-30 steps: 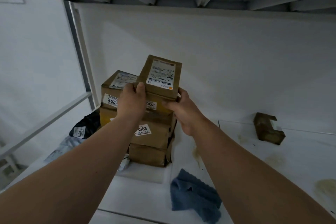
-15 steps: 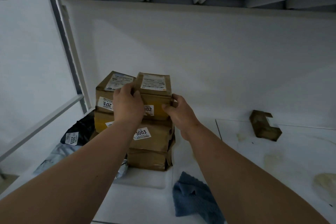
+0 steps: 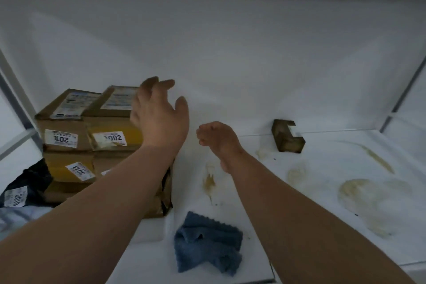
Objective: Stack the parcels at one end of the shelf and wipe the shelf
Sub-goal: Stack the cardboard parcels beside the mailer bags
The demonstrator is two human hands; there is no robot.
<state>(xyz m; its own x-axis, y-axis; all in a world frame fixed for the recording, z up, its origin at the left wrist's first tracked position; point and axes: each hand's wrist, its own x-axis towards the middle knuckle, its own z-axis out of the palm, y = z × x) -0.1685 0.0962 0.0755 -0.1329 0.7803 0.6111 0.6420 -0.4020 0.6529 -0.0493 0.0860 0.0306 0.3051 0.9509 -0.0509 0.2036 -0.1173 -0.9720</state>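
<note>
At the left end of the white shelf (image 3: 322, 249), the brown parcels (image 3: 87, 145) stand in a stack about three layers high, two boxes side by side on top. Labels on their fronts read upside down: "2002", "201?", "3013".

Your left hand (image 3: 159, 117) hovers in front of the top right box (image 3: 115, 108), fingers spread and curved, its grip wide open and holding nothing. Whether the fingertips touch the box you cannot tell; the hand is blurred.

Your right hand (image 3: 219, 140) hangs above the shelf just right of the stack, fingers curled loosely into the palm. Nothing shows in its grip.

Beside the stack on the left, a dark mailer bag (image 3: 25, 189) with a "2019" label lies on a pale grey bag (image 3: 20, 217).

A crumpled blue cloth (image 3: 207, 246) lies near the front edge of the shelf, between your two forearms, apart from both hands.

A small brown notched cardboard piece (image 3: 287, 137) sits near the back wall, well right of the stack.

Yellowish stains (image 3: 362, 193) mark the shelf's right half; a smaller brown one (image 3: 209, 181) lies just below your right wrist.
</note>
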